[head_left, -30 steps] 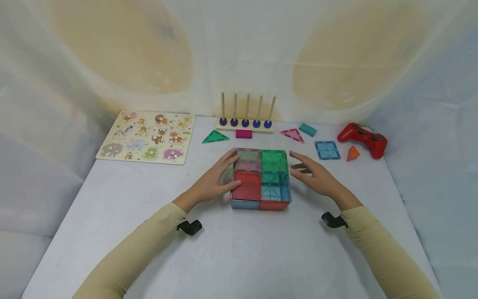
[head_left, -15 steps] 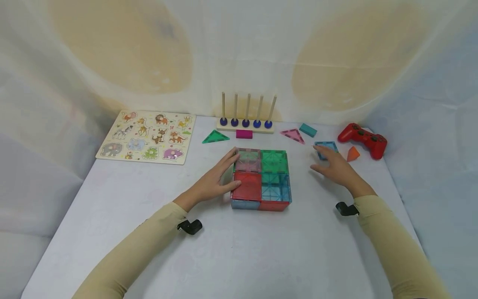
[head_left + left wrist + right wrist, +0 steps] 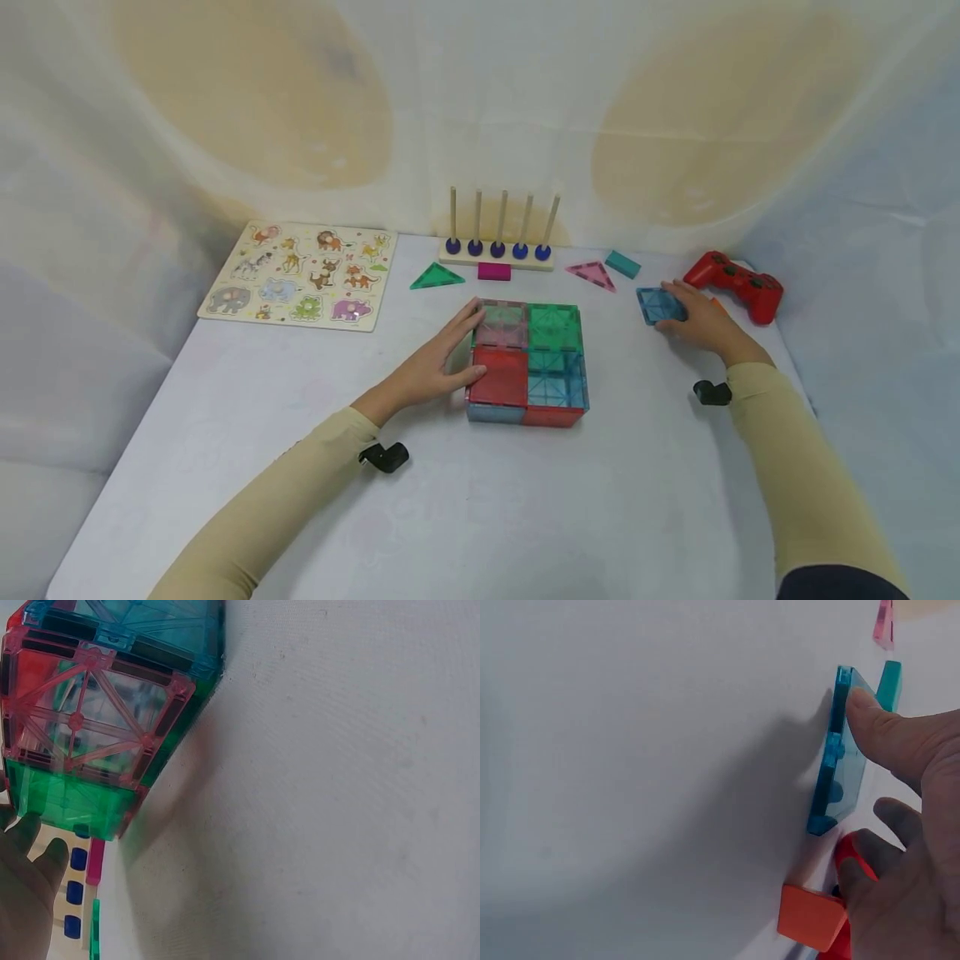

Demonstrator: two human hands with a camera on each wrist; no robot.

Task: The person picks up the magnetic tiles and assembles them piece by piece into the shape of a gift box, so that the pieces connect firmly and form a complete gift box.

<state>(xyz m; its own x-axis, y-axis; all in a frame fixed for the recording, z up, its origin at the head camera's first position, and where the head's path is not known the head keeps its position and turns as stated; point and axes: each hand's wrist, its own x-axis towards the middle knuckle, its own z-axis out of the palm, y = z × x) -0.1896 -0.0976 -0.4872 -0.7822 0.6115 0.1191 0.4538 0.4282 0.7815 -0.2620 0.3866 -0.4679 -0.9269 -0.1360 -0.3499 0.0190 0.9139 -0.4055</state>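
In the head view, my left hand point(image 3: 422, 372) rests against the left side of a low box built of translucent magnetic tiles point(image 3: 555, 325), its thumb on the red top tile point(image 3: 504, 379). The top also shows pink, green and blue squares. The left wrist view has the box's pink side tile point(image 3: 75, 720) close up. Over to the right, my right hand point(image 3: 708, 321) is at a loose blue square tile point(image 3: 657, 306). In the right wrist view the thumb touches that tile's face, while the other fingers point(image 3: 885, 847) stand apart from it.
A red game controller point(image 3: 738, 285) and an orange block point(image 3: 811, 916) are beside the right hand. Farther back lie a pink triangle point(image 3: 592, 274), teal block point(image 3: 622, 264), magenta block point(image 3: 494, 272), green triangle point(image 3: 437, 276), peg stand point(image 3: 498, 254) and animal puzzle board point(image 3: 300, 275).
My right hand has moved from beside the tile box rightward to the loose blue square tile, now partly covering the orange block. The left hand has kept its place on the box.
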